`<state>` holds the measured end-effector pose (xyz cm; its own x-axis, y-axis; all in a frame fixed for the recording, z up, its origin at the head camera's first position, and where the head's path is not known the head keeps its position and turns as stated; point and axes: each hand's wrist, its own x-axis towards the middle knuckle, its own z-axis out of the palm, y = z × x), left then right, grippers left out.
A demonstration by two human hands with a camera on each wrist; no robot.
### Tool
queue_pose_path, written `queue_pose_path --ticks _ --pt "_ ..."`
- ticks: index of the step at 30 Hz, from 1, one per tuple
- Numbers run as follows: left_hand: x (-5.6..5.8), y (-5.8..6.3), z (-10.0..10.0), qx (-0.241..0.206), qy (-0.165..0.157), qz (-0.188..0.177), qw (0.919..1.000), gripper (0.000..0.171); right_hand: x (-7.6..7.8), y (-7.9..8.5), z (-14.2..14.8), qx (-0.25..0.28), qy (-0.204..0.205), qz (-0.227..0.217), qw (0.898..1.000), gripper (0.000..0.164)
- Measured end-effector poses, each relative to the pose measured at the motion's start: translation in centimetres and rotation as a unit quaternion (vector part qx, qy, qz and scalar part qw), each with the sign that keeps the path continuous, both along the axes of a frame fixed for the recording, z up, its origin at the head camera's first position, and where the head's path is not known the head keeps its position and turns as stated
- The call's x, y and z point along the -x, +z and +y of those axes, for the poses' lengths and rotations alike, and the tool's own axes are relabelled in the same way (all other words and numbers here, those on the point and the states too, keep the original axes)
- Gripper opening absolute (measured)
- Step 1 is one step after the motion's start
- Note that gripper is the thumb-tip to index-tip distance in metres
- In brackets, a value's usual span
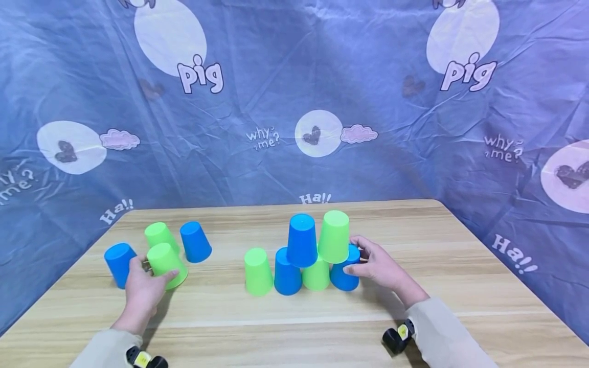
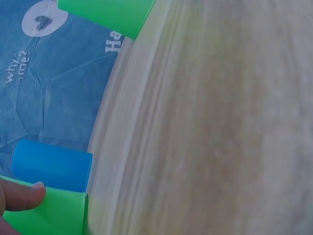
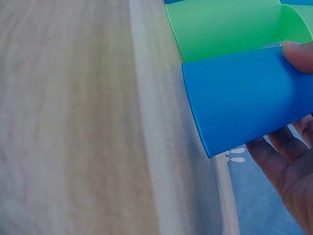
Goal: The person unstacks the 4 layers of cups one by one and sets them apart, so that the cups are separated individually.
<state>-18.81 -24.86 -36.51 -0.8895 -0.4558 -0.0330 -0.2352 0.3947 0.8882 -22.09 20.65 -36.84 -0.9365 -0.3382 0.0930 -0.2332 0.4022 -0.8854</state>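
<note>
At the left of the table, my left hand (image 1: 144,291) grips an upside-down green cup (image 1: 165,263), with the thumb across its near side. In the left wrist view that thumb lies on the green cup (image 2: 54,213). My right hand (image 1: 379,266) holds the blue cup (image 1: 342,278) at the right end of a row of upside-down cups; the right wrist view shows thumb and fingers on opposite sides of this blue cup (image 3: 244,103). On that row rest an upper blue cup (image 1: 301,243) and an upper green cup (image 1: 334,237), side by side.
The row's other cups are a left-end green cup (image 1: 258,273), a blue cup (image 1: 287,278) and a green cup (image 1: 316,276). Around my left hand stand a blue cup (image 1: 118,263), a green cup (image 1: 158,232) and another blue cup (image 1: 195,243). A printed blue cloth (image 1: 257,174) hangs behind the table.
</note>
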Motion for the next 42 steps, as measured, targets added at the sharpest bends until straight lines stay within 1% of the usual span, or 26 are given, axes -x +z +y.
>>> queue_pose_path --ticks 13,17,21,24,26,29,31,34,38,40,42 --pt "0.3 -0.2 0.0 -0.016 0.005 0.003 0.9998 0.084 0.0 0.0 0.0 -0.001 0.0 0.003 1.0 0.053" --pt "0.2 0.0 0.2 -0.013 0.015 0.016 0.9997 0.084 0.0 0.1 0.0 0.0 0.001 -0.001 1.0 0.053" --pt "-0.2 0.6 0.8 0.004 0.033 0.054 0.998 0.083 0.0 0.2 0.0 0.002 0.007 0.003 1.0 0.053" --pt "-0.7 1.4 1.8 0.03 0.041 0.106 0.993 0.078 0.0 0.2 0.1 0.004 0.011 0.007 1.0 0.053" --pt "-0.9 2.1 2.7 0.043 0.042 0.148 0.9871 0.073 -0.1 0.3 0.1 0.004 0.01 0.006 1.0 0.053" --pt "-1.3 3.1 4.5 0.05 0.032 0.211 0.9757 0.065 -0.1 0.2 0.1 0.0 0.01 0.007 1.0 0.053" --pt "-1.5 3.5 5.7 0.048 0.02 0.243 0.9685 0.06 -0.1 0.2 0.1 -0.001 0.01 0.009 1.0 0.053" --pt "-1.6 3.9 7.6 0.023 -0.004 0.279 0.9599 0.055 -0.1 0.1 0.1 -0.001 0.009 0.011 1.0 0.053" --pt "-1.6 4.6 10.0 -0.039 -0.048 0.304 0.9508 0.052 0.1 0.1 0.1 0.001 0.009 0.013 1.0 0.053" --pt "-1.7 5.0 11.2 -0.062 -0.074 0.305 0.9474 0.052 0.1 0.1 0.1 0.0 0.009 0.014 1.0 0.052" --pt "-1.8 5.4 12.4 -0.075 -0.1 0.3 0.9458 0.053 0.1 0.1 0.0 -0.001 0.006 0.012 1.0 0.052"
